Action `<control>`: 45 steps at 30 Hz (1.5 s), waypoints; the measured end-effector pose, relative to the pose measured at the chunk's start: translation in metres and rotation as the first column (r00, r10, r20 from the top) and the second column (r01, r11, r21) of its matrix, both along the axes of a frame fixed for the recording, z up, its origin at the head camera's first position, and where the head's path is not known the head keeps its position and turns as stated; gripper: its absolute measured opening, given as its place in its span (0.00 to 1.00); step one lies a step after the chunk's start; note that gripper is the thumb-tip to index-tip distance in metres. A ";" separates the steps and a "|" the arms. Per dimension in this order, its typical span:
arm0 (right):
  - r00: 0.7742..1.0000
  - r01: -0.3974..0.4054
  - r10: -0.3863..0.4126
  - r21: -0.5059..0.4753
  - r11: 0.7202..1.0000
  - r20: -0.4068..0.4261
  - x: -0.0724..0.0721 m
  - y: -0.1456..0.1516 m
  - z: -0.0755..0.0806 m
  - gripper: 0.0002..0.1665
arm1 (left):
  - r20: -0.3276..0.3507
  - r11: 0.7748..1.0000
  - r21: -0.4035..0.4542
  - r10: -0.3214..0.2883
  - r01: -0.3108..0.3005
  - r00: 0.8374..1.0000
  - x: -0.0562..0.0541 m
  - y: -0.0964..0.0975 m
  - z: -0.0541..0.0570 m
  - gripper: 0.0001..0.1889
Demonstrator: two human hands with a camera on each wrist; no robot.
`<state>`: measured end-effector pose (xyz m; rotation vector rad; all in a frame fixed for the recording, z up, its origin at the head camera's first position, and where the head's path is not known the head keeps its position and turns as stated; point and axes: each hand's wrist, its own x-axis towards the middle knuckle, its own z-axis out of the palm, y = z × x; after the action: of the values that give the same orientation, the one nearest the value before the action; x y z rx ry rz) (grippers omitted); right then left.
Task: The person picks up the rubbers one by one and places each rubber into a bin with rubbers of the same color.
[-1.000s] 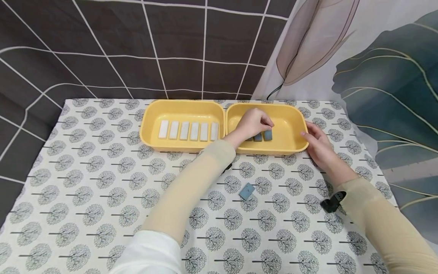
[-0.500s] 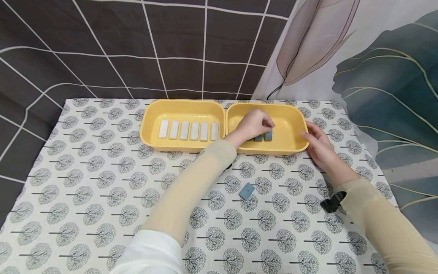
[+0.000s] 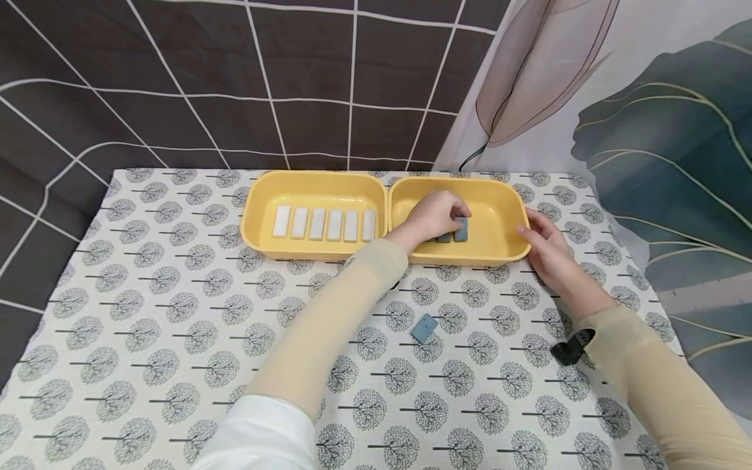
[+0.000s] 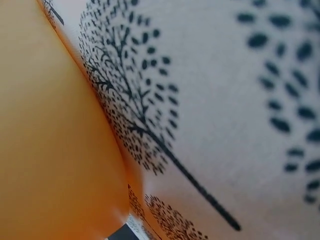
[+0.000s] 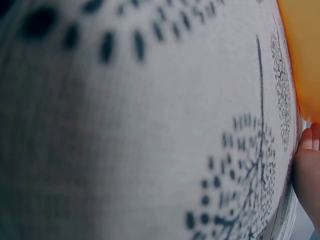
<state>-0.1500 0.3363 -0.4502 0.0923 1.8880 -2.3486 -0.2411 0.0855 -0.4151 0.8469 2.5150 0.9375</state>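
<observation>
My left hand (image 3: pixel 431 214) reaches into the right yellow tray (image 3: pixel 499 202), its bent fingertips right at the rightmost blue-grey block (image 3: pixel 461 230). I cannot tell whether they pinch it. Beside that block lies another blue-grey block (image 3: pixel 444 237), partly hidden under the hand. At the tray's right end my right hand (image 3: pixel 546 247) holds the wall, thumb at the rim and fingers along the outside. In the right wrist view part of the right hand (image 5: pixel 309 175) shows below the tray's yellow wall (image 5: pixel 305 60). The left wrist view shows a yellow tray wall (image 4: pixel 55 125) up close.
A second yellow tray (image 3: pixel 252 215) stands directly left of the first, with several white blocks (image 3: pixel 316 224) in a row. One loose blue-grey block (image 3: pixel 424 328) lies on the tree-patterned tablecloth (image 3: pixel 235 365). Behind the trays hangs a dark gridded curtain (image 3: pixel 305 72).
My left fingertips have shifted slightly left, baring more of the rightmost blue-grey block. My right hand and both trays stay in place.
</observation>
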 end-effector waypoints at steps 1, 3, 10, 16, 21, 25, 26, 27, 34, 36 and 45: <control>1.000 0.000 0.000 0.003 1.000 0.001 0.000 0.000 0.000 0.25 | 0.000 1.000 -0.001 -0.005 0.005 1.000 0.000 0.000 -0.001 0.15; 1.000 0.000 0.000 0.008 1.000 0.003 0.000 0.000 0.000 0.25 | -0.001 1.000 0.000 -0.014 0.014 1.000 0.000 0.000 -0.002 0.15; 1.000 -0.001 0.001 0.004 1.000 -0.003 0.000 0.000 -0.001 0.24 | 0.007 0.999 -0.006 -0.049 0.049 0.999 -0.002 0.000 -0.005 0.17; 1.000 -0.002 0.002 0.000 1.000 -0.002 0.000 0.000 0.000 0.23 | 0.007 0.997 -0.030 -0.066 0.066 0.998 -0.002 0.000 -0.004 0.18; 1.000 -0.001 0.001 -0.012 1.000 0.001 0.000 0.000 0.001 0.23 | -0.002 0.996 -0.060 -0.061 0.061 0.998 -0.002 0.000 -0.004 0.19; 1.000 -0.003 0.003 -0.006 1.000 -0.001 0.000 0.000 0.001 0.23 | -0.009 0.996 -0.069 -0.054 0.054 0.998 -0.003 0.000 -0.005 0.19; 1.000 -0.004 0.004 -0.006 1.000 -0.001 0.000 0.000 0.001 0.23 | -0.013 0.996 -0.072 -0.053 0.052 0.999 -0.003 0.000 -0.005 0.19; 1.000 -0.004 0.004 -0.003 1.000 -0.003 0.000 0.000 0.001 0.23 | -0.016 0.996 -0.074 -0.052 0.050 0.999 -0.003 0.001 -0.005 0.19; 1.000 -0.005 0.005 0.008 1.000 -0.004 0.000 0.000 0.001 0.24 | -0.018 0.996 -0.079 -0.049 0.047 0.999 -0.004 0.001 -0.005 0.19; 1.000 -0.004 0.004 0.006 1.000 -0.005 0.000 0.000 0.001 0.24 | -0.020 0.995 -0.081 -0.055 0.053 0.998 -0.004 0.002 -0.005 0.19; 1.000 -0.005 0.005 -0.006 1.000 -0.009 0.000 -0.001 0.001 0.24 | -0.023 0.995 -0.083 -0.063 0.061 0.998 -0.002 0.001 -0.003 0.19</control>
<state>-0.1499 0.3356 -0.4495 0.0770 1.8824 -2.3553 -0.2434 0.0862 -0.4183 0.9118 2.5146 0.8027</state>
